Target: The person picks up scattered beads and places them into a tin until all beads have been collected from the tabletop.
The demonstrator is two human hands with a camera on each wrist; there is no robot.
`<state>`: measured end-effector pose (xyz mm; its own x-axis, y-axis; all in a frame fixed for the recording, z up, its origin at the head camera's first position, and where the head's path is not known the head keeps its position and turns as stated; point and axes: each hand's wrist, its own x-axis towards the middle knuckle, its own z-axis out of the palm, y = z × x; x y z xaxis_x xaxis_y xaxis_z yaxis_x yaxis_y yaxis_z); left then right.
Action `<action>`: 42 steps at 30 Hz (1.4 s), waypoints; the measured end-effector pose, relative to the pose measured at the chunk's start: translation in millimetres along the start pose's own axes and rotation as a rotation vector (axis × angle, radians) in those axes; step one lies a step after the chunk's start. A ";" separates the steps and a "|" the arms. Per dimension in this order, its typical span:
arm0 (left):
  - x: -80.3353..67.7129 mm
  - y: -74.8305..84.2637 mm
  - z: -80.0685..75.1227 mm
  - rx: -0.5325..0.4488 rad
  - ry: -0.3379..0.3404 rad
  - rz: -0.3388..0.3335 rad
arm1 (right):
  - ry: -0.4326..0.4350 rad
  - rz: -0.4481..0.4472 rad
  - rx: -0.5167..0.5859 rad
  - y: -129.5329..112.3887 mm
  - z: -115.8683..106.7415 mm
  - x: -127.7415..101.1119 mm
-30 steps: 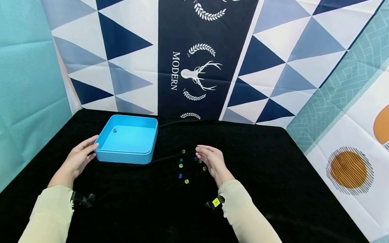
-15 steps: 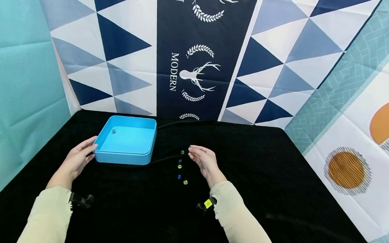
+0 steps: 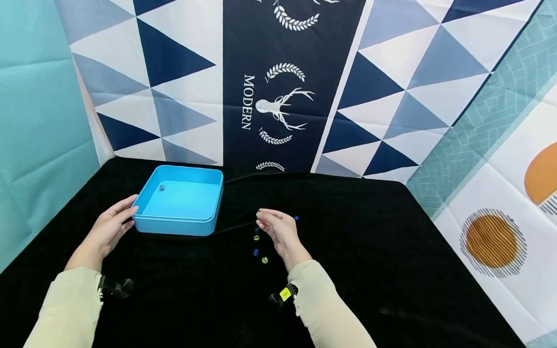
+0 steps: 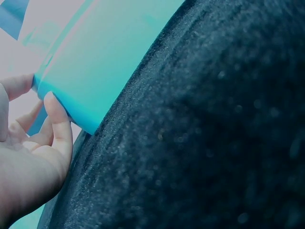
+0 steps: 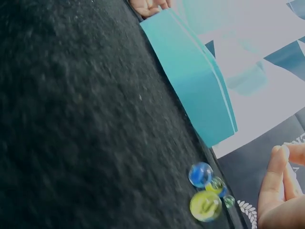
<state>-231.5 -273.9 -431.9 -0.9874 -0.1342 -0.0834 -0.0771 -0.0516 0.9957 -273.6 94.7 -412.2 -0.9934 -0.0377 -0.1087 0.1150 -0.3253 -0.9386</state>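
Hands (image 3: 280,231) flank marbles (image 3: 256,237); backdrop banner (image 3: 274,74) reads "MODERN".

A counter covered in fuzzy black cloth (image 3: 395,285) fills the lower part of the head view and runs back to a corner enclosed by hanging printed fabrics. Straight ahead hangs a backdrop of navy, pale blue and white triangles (image 3: 170,73), split down its middle by a dark navy banner (image 3: 280,48) printed with a white stag's head, laurel sprigs and the word "MODERN" running sideways. On the left side stands a plain teal fabric wall with fold creases (image 3: 21,129). On the right side hangs a white cloth with teal line patterns and orange circles (image 3: 518,207). The light is even and soft.
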 end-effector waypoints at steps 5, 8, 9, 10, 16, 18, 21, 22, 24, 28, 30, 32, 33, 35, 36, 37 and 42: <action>0.2 0.8 0.1 -0.013 0.005 -0.007 | -0.022 0.002 0.008 5.9 8.2 -0.5; 0.0 1.2 -0.2 -0.022 0.003 -0.011 | -0.031 0.009 0.012 9.1 14.7 -2.5; 0.0 1.3 -0.3 -0.021 0.002 -0.011 | -0.037 0.012 0.013 10.0 17.1 -3.1; 0.0 1.4 -0.4 -0.019 0.001 -0.011 | -0.042 0.015 0.012 10.6 19.5 -4.1; 0.3 0.7 -0.6 -0.007 0.004 -0.008 | -0.079 0.026 -0.017 12.2 33.0 -8.9; 0.1 0.8 -0.9 -0.008 0.004 -0.007 | -0.090 0.025 -0.025 13.0 37.2 -9.8; 0.1 1.1 -1.4 -0.015 0.006 -0.007 | -0.107 0.014 -0.028 15.1 43.0 -10.2; 0.1 1.2 -1.3 -0.021 0.007 -0.008 | -0.112 0.008 -0.027 15.8 44.8 -10.1; 0.4 1.1 -1.1 -0.017 0.008 -0.009 | -0.115 -0.002 -0.026 17.2 48.1 -9.8; 1.0 0.5 0.4 -0.024 0.009 -0.012 | -0.121 -0.005 -0.029 19.1 54.5 -9.0; 1.2 0.2 0.5 -0.023 0.011 -0.014 | -0.129 0.005 -0.034 19.7 58.6 -8.6; 1.7 0.1 0.1 -0.027 0.014 -0.017 | -0.135 0.010 -0.043 20.0 63.5 -8.4; 2.0 0.0 -0.3 -0.025 0.015 -0.017 | -0.137 0.013 -0.052 20.0 66.1 -8.4; 2.4 0.1 -1.1 -0.026 0.015 -0.021 | -0.134 0.025 -0.061 20.3 71.4 -8.3; 2.6 0.3 -1.3 -0.026 0.014 -0.022 | -0.131 0.028 -0.063 20.5 74.1 -8.2; 2.9 0.3 -1.6 -0.025 0.013 -0.023 | -0.127 0.029 -0.066 20.8 76.7 -8.3; 3.2 1.8 -1.4 -0.021 0.013 -0.024 | -0.113 0.033 -0.083 23.1 87.1 -7.5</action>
<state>-234.7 -275.9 -430.4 -0.9836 -0.1452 -0.1074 -0.0973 -0.0755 0.9924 -263.5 5.2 -404.5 -0.9821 -0.1550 -0.1070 0.1429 -0.2433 -0.9594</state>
